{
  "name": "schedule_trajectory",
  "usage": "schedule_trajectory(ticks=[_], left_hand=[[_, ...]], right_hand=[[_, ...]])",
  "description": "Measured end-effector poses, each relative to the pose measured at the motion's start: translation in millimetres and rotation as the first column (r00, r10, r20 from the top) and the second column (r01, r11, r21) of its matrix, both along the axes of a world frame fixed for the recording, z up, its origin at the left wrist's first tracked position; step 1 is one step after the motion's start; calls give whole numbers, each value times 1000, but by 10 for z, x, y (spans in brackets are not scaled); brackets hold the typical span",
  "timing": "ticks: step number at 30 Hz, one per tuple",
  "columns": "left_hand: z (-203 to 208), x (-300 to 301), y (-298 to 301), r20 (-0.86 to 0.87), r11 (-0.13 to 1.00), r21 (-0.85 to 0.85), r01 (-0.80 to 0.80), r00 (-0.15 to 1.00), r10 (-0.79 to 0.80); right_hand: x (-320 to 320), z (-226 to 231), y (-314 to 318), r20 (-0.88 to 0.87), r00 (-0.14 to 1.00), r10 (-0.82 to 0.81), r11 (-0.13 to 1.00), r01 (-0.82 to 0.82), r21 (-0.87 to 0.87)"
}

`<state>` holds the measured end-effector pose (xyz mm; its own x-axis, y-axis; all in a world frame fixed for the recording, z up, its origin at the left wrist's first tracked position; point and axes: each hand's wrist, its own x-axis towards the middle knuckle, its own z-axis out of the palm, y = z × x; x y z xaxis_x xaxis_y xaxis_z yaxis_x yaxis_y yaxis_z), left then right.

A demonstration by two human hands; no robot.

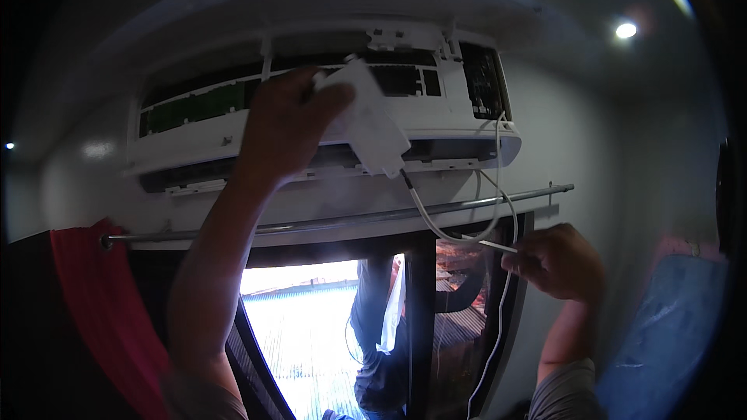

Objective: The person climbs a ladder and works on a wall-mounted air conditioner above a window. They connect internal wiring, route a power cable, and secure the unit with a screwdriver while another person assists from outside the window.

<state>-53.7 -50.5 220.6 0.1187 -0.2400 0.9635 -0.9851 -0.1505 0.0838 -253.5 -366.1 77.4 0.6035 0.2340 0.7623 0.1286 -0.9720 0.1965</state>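
Observation:
My left hand (286,124) is raised in front of an opened wall air conditioner (183,148). Its fingers close round the upper end of a white plastic box (372,128), which is held tilted. From the box's lower end a white cable (421,210) loops down and back up to the unit's right side. My right hand (562,263) is lower, to the right of the loop. It is closed on a thin pale rod (498,246) pointing left toward the cable; its exact kind cannot be made out.
A metal curtain rod (350,222) crosses the wall below the unit, with a red curtain (105,295) at left. Beneath it, a dark-framed sliding door (421,319) shows a person (381,342) outside. A blue and pink cloth (661,334) hangs at right.

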Motion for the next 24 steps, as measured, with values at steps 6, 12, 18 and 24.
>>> schedule_trajectory(ticks=[6,12,18,24], left_hand=[[583,-60,-415,128,978,-177,113,988,-91],[744,-328,-1312,219,997,-34,75,974,-65],[916,-397,-1734,395,978,-92,-186,895,207],[957,-71,-1581,603,979,15,-204,783,154]], right_hand=[[-142,91,-172,33,997,67,998,-68,17],[548,1008,93,601,669,438,549,-728,410],[1199,1375,333,746,483,458,245,-876,416],[1569,1629,225,795,-105,597,-381,-910,166]])
